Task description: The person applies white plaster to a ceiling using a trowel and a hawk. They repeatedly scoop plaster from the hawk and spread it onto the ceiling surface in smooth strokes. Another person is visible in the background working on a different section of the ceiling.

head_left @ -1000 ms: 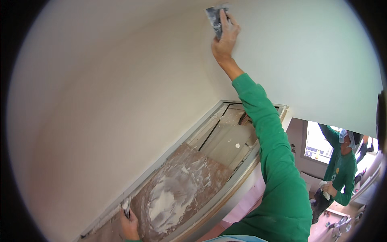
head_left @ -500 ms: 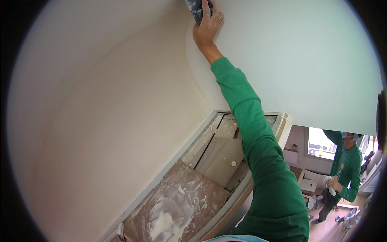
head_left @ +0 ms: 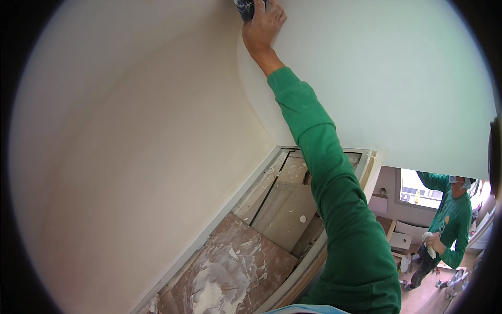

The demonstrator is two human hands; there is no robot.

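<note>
My right hand (head_left: pixel 263 30) reaches up along the right wall to the top edge of the view. Its fingers are wrapped round a dark, flat scraper (head_left: pixel 244 9) smeared with white, held near the corner where two walls meet. The scraper's upper part is cut off by the picture's edge. Below lies a brown board (head_left: pixel 280 256) carrying a wet heap of white plaster (head_left: pixel 214 293). At the lower left, by the foot of the left wall, is a small white-smeared thing (head_left: pixel 153 303) that I cannot make out. My left hand does not show.
A cream wall (head_left: pixel 141 157) curves up on the left; a pale wall (head_left: pixel 387 78) fills the right. Grey panels (head_left: pixel 287 209) lie in a recessed ledge between them. Lower down at right, a co-worker in green (head_left: pixel 452 220) stands near a window (head_left: pixel 415 188), holding something whitish.
My right hand and the scraper have moved slightly up and left along the wall. The view has shifted a little. A bit of hand-like brown at the lower left no longer shows.
</note>
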